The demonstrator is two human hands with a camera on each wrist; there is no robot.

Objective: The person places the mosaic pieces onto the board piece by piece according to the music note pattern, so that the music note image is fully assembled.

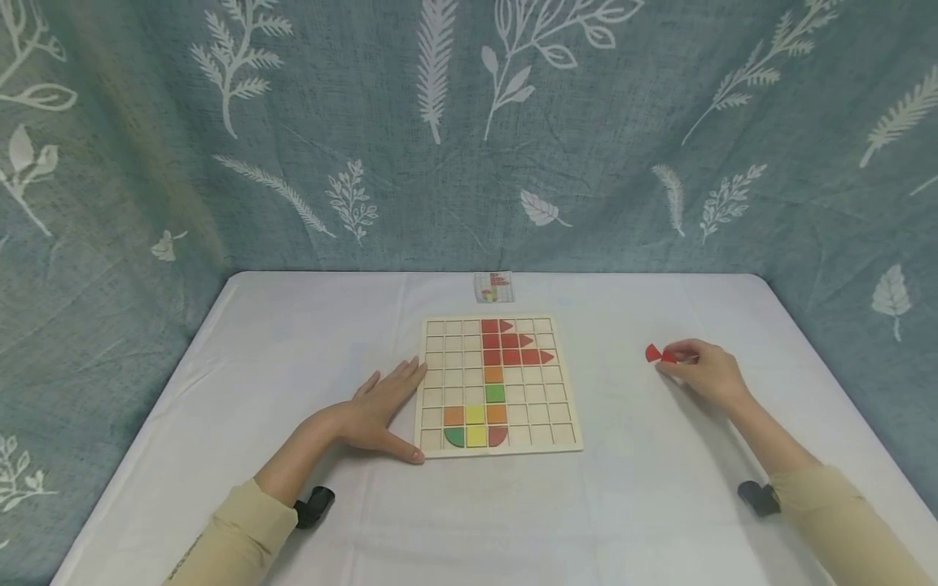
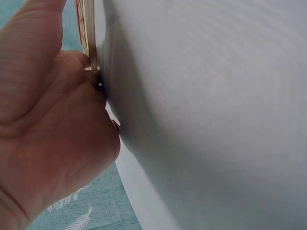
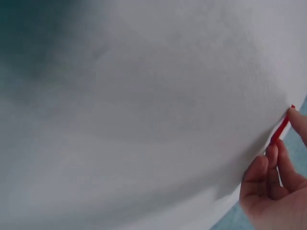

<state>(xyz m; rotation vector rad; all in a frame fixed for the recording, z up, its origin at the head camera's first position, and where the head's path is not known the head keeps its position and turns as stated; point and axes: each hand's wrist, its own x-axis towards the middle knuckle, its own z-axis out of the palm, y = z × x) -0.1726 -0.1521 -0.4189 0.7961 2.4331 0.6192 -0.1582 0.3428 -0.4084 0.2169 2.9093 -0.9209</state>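
A square wooden grid board [image 1: 538, 391] lies on the table, with red, orange, green and yellow pieces set in some of its cells. My left hand [image 1: 374, 413] is spread against the board's left edge, its fingers straight and its thumb at the near corner. In the left wrist view, the palm hides most of the board's edge [image 2: 89, 33]. Right of the board, my right hand [image 1: 707, 373] pinches a small red piece [image 3: 279, 130] between thumb and fingers, low over the table. A red fan-shaped piece [image 1: 652, 352] shows just left of those fingertips.
A small picture card [image 1: 494, 287] with a coloured grid pattern lies behind the board. White cloth covers the table [image 1: 330, 325]. A blue-green curtain [image 1: 469, 179] with white leaf prints hangs at the back and sides. Black devices are on both wrists.
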